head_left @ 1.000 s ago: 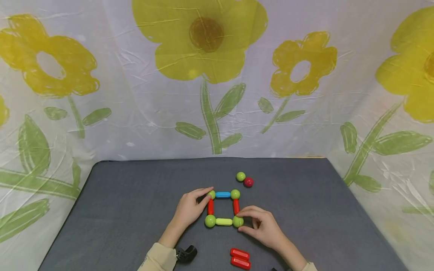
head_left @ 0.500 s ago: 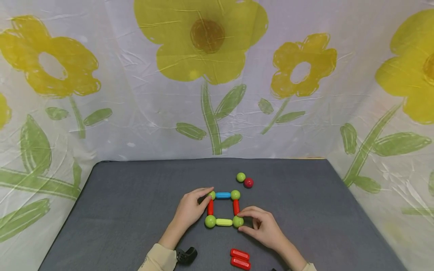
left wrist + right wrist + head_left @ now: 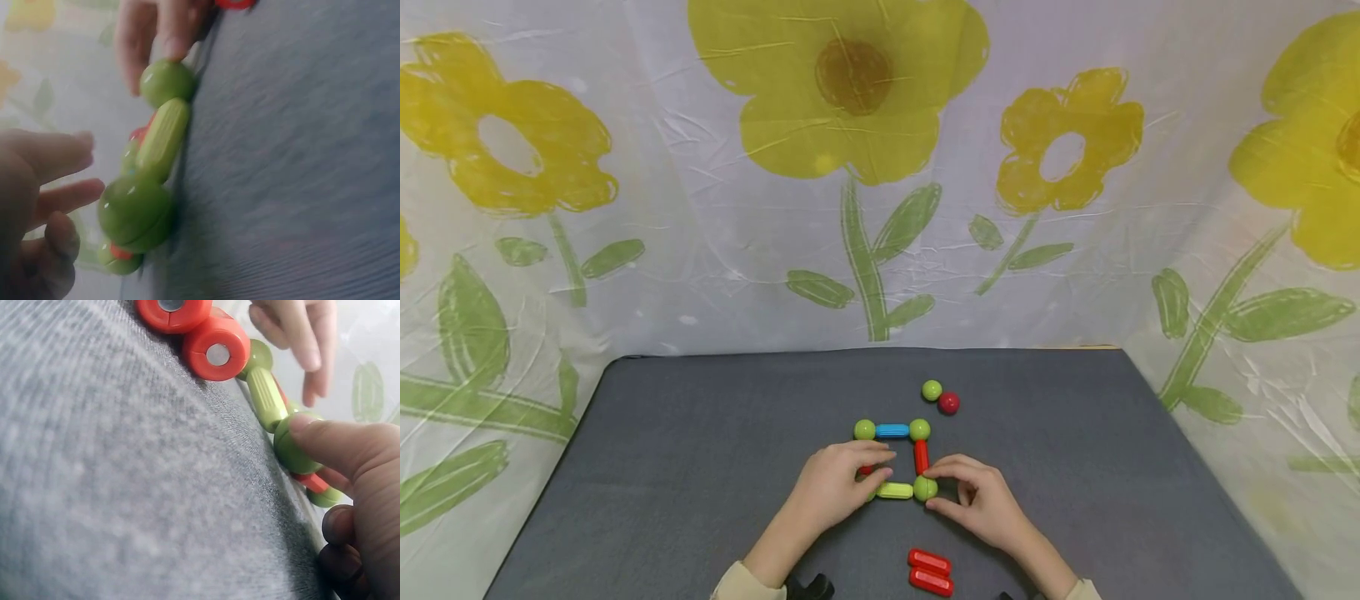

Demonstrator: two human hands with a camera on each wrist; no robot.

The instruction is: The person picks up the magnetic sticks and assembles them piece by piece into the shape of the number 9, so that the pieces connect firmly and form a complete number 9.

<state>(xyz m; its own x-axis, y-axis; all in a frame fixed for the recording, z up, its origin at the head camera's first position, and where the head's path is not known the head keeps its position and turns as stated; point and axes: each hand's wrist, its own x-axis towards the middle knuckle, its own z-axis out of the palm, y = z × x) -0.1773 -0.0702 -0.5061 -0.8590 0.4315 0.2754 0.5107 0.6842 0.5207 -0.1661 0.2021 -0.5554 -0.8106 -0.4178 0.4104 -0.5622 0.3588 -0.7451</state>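
Observation:
A square of rods and green balls lies on the table. Its far side is a blue rod (image 3: 892,431) between two balls; a yellow-green rod (image 3: 895,491) forms the near side. My right hand (image 3: 981,500) pinches the near-right green ball (image 3: 926,488) between thumb and forefinger. Over the left side, my left hand (image 3: 831,483) has its fingers extended and spread, partly covering the left red rod (image 3: 865,471) and the near-left ball. In the left wrist view its fingers are apart from that near-left green ball (image 3: 136,212). A right red rod (image 3: 921,457) joins the other two balls.
Beyond the square, a loose green ball (image 3: 932,390) and a red ball (image 3: 949,403) lie side by side. Two loose red rods (image 3: 930,571) lie nearer me, with metal discs in their ends. A flower-printed cloth (image 3: 737,250) hangs behind the grey table (image 3: 700,433).
My left hand has let go of the far-left green ball and moved nearer me and slightly right, over the left red rod. The right hand keeps its pinch on the near-right ball.

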